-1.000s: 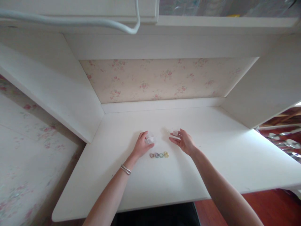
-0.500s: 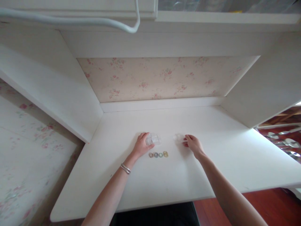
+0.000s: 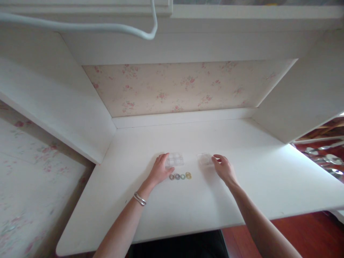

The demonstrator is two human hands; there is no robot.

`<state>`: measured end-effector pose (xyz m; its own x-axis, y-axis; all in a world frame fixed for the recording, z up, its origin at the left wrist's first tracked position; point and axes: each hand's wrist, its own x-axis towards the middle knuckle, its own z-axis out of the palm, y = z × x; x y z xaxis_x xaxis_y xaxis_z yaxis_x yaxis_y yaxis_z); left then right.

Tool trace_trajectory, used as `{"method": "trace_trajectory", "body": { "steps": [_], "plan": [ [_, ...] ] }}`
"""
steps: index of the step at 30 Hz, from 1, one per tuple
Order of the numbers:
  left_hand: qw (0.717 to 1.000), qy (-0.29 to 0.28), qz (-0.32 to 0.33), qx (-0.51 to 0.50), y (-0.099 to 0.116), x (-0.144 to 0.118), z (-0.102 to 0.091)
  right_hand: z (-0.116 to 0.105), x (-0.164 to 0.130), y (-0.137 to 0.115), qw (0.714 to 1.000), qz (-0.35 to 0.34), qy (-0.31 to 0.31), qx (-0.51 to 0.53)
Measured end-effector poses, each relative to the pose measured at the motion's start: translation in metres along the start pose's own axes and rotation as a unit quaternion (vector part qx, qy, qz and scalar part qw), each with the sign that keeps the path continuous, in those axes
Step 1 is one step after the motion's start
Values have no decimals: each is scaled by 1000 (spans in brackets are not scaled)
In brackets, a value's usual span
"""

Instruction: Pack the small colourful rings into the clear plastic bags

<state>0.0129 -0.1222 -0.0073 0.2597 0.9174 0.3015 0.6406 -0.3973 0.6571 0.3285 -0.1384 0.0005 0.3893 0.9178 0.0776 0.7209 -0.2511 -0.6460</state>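
Observation:
My left hand [image 3: 159, 170], with a silver bangle at the wrist, grips the left end of a clear plastic compartment box [image 3: 176, 159]. Its fingers lie over the far corner and its thumb along the near side. At the right, a thin clear plastic lid [image 3: 205, 159] has its right edge at the curled fingertips of my right hand [image 3: 223, 169]. Whether the lid rests fully on the table is hard to see. Just in front of the box, a row of several small rings runs from a brownish ring [image 3: 172, 177] through a dark grey ring [image 3: 177, 176] and a greenish ring [image 3: 183, 176] to gold rings [image 3: 188, 175].
All of this is on a white tabletop [image 3: 166, 211] with panels on both sides and a flowered wall behind. A white cable [image 3: 107, 28] hangs across the upper left. Shiny metal items [image 3: 329, 159] lie beyond the table's right edge.
The lid now looks flatter, and my right fingers have shifted slightly right, to its edge. The box's compartments face the camera more plainly. The rings stay in their row; the view has tilted slightly.

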Motion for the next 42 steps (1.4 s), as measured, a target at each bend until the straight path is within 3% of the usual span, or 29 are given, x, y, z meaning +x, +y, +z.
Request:
{"method": "trace_trajectory", "body": {
  "steps": [5,12,19,31,38,42],
  "plan": [
    [1000,-24,8,-10,21,-32,-19,13,-31,-18,991,-99,64,61],
    [994,-82,47,63,36,-57,-17,41,-67,-43,976,-168,17,136],
    [993,-80,49,70,38,-51,-9,41,-72,-38,975,-165,1,152],
    [997,-42,-30,-51,37,-46,-9,45,-70,-33,973,-147,2,180],
    [999,29,-17,-8,26,-10,-14,45,-69,-33,974,-129,2,188],
    [998,53,-11,31,19,16,-7,43,-68,-32,974,-116,2,193]
  ]
}}
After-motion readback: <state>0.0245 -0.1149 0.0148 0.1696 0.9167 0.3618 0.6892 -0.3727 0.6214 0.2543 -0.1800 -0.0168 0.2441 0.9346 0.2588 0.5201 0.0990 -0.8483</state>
